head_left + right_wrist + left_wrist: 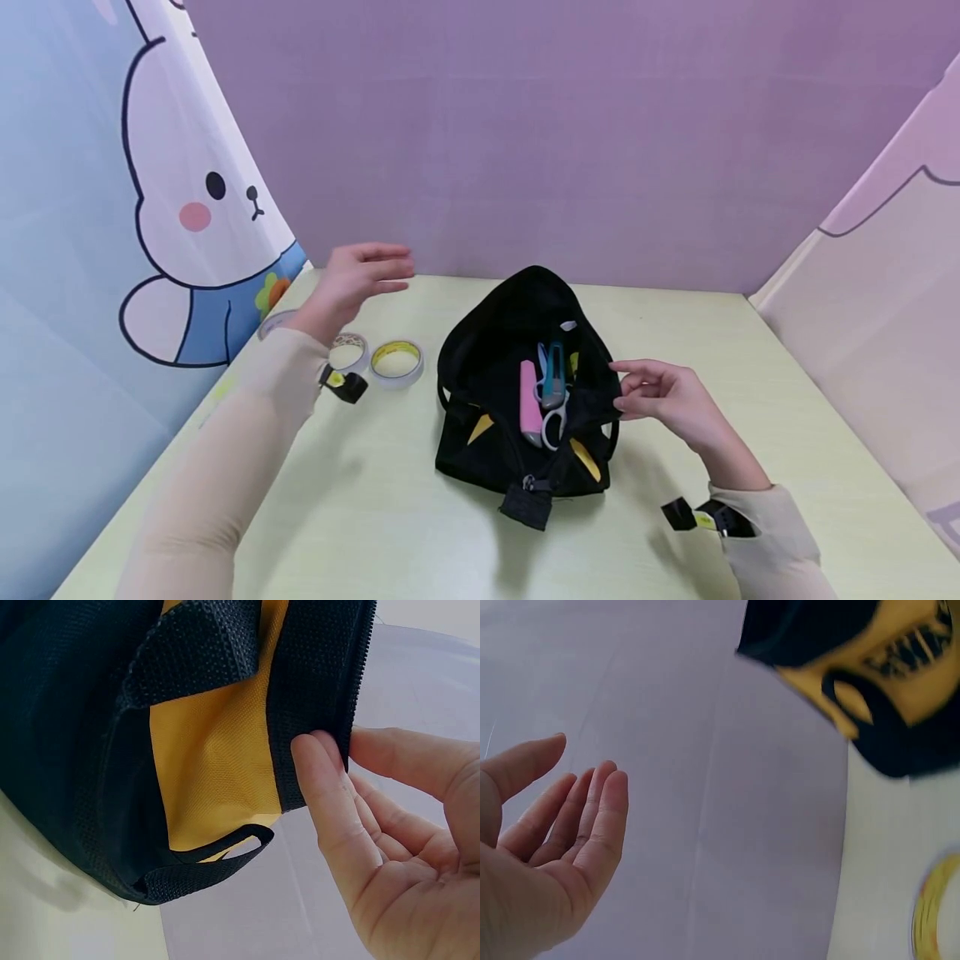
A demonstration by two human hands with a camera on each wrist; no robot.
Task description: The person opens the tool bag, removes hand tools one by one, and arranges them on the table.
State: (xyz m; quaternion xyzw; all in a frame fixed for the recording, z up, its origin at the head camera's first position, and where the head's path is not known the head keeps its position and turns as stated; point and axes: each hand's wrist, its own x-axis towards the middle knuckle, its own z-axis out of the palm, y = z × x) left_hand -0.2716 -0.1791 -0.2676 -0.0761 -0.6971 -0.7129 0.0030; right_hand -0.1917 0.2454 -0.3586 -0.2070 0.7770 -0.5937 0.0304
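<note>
A black and yellow zippered tool bag (480,358) stands unzipped on the table in the head view. Inside it lie a pink-handled tool (529,400), a teal utility knife (554,375) and scissors with white handles (553,427). My right hand (663,396) pinches the bag's right rim; in the right wrist view, the thumb and fingers hold the black edge (311,697) beside the zipper. My left hand (360,279) is in the air left of the bag, fingers extended and holding nothing. Below it are a tape roll with a yellow core (397,362) and another tape roll (347,353).
A third roll (276,322) is partly hidden behind the left forearm. The pale table (720,333) meets a purple backdrop (525,150) at the back. A blue sheet with a cartoon rabbit (202,208) borders the left side, and a light sheet (885,292) the right.
</note>
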